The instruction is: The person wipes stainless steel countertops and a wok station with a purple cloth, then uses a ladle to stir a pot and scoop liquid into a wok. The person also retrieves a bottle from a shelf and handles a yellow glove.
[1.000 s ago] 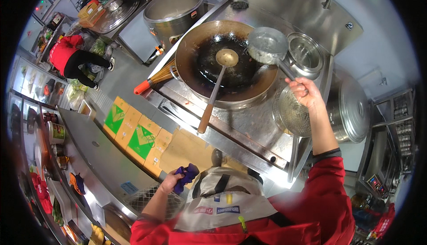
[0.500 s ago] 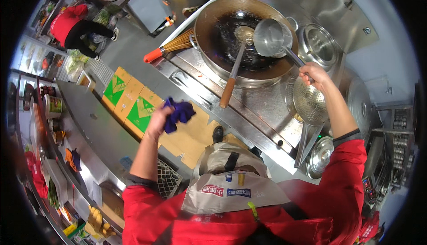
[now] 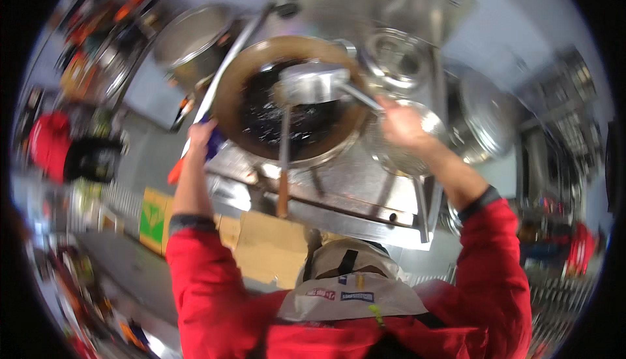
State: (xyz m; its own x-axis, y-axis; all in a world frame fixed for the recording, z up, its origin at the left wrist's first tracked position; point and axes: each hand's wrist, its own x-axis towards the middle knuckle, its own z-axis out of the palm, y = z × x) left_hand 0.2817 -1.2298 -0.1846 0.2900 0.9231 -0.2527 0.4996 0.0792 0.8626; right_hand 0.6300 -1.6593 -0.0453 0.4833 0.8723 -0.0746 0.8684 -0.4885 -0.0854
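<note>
Metal scoop: located above the wok, its bowl over the dark, glossy middle and its handle slanting down to my right grip. The bowl shows side-on and tilted; blur keeps me from telling which way its mouth faces, or whether it touches anything beneath.

Right grip: my fingers are curled round the scoop's handle near its end, just beyond the wok's right rim.

Left grip: my fingers are pressed together on a bunched purple cloth, at the left side of the wok. I cannot tell whether the wok's side handle is pinched with it.

Inside the wok I note a ladle, its head partly hidden by the scoop, its wooden handle passing over the near rim toward me. The wok sits on a steel stove top.

Right of the wok, below my right grip, lies a strainer, handle toward me. Farther back, at the right rear corner, stands a round metal vessel. A red handle shows just below my left forearm's near side. A large pot stands left of the stove. Flat cardboard lies on the floor in front. A person in red bends at far left, well apart from me.
</note>
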